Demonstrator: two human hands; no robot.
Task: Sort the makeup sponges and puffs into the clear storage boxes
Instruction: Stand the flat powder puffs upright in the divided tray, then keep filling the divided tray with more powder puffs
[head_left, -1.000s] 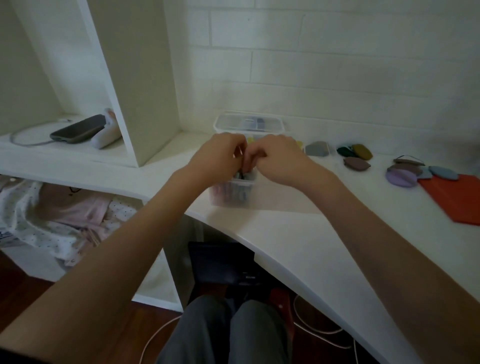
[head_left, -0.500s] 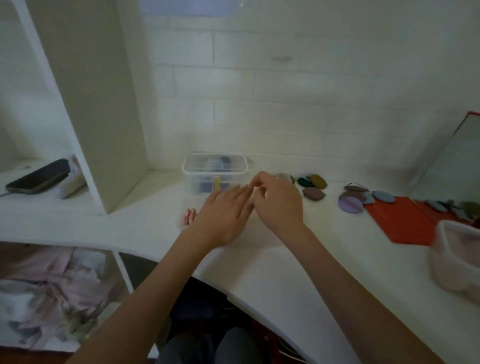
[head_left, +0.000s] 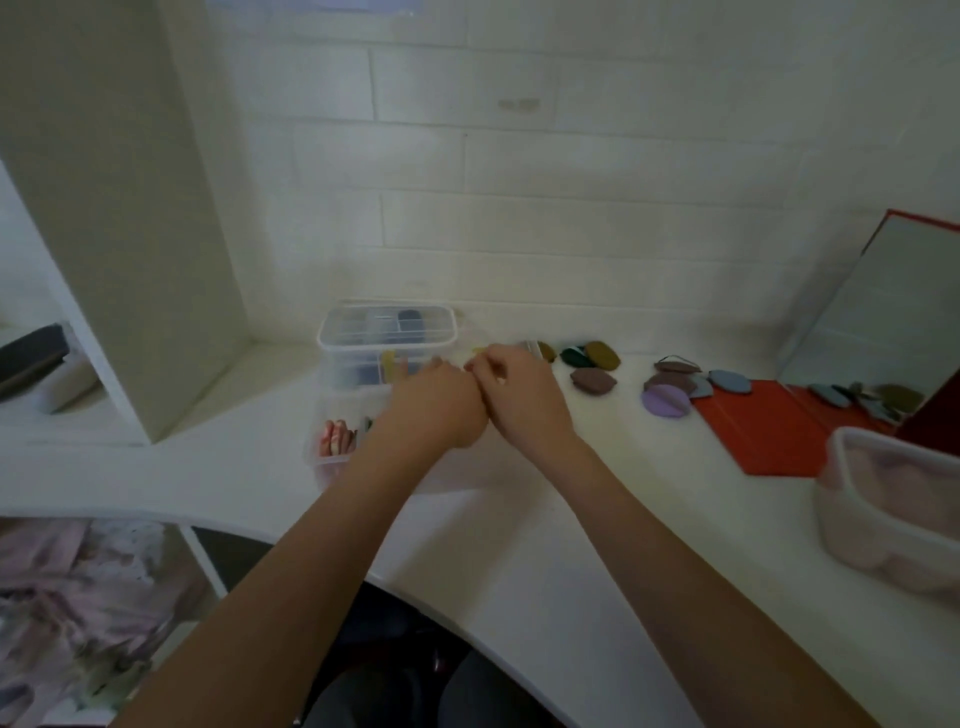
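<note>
The left hand (head_left: 436, 410) and the right hand (head_left: 522, 397) sit side by side, knuckles touching, over the near clear box (head_left: 332, 457). Both hands have their fingers curled down, but the fingers point away, so I cannot tell if they hold anything. The near clear box sits on the white surface (head_left: 519, 561), right under the hands, and the hands hide most of it. At its left end you can see some pink and white sponges (head_left: 335, 439) inside. Just behind the hands is a second clear box (head_left: 387, 338) with its lid on, and dark blue and yellow things show through its side. To the right of the right hand, puffs lie loose on the surface: a dark green puff (head_left: 574, 355) and a mustard puff (head_left: 602, 355) touching each other, and a brown puff (head_left: 593, 380) just in front of them. Farther right there is a purple puff (head_left: 666, 399) with a mauve puff (head_left: 675, 367) behind it and a blue-grey puff (head_left: 730, 380) beside it. The blue-grey puff touches a flat red mat (head_left: 763, 436). A mirror (head_left: 878, 332) leans at the far right. A big tub (head_left: 893, 499) with pale pink puffs inside stands near the right edge, well apart from the hands.
</note>
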